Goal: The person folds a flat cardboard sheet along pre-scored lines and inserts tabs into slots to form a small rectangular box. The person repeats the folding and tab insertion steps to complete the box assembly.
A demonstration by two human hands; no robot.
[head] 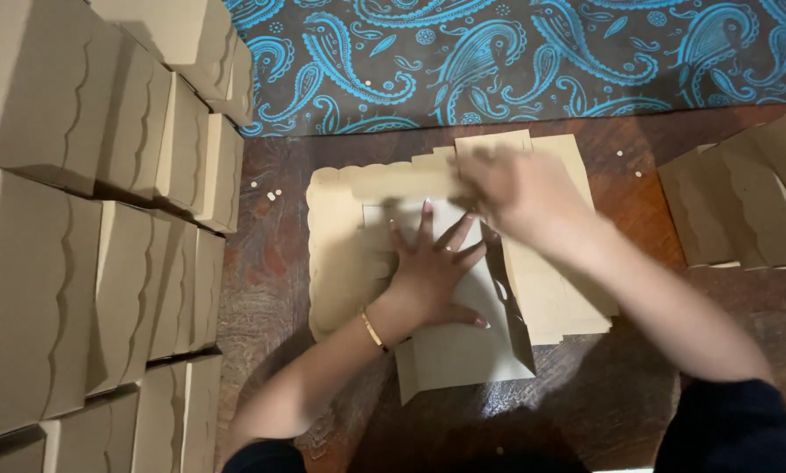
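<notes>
Dark brown wood makes up the table [638,385], with a blue paisley cloth [516,61] lying along its far edge; folded brown cardboard boxes [104,228] stand stacked in rows at the left, and a few more boxes [743,201] lean at the right; a flat cardboard box blank [463,350] lies in the middle on a pile of flat blanks [340,245] with scalloped edges; its long axis runs away from the person, slightly tilted to the right; the left hand [432,267] rests on it with fingers spread wide, palm down, pinning its pale inner face; a gold bangle [373,330] sits on that wrist; the right hand [516,197] is just beyond and to the right, at the far end of the blank, blurred; it seems closed around a flap there, though I cannot tell its grip for certain; the blank lies directly beneath both hands, the left nearer its middle; a side flap [509,298] stands upright just right of the left hand.
</notes>
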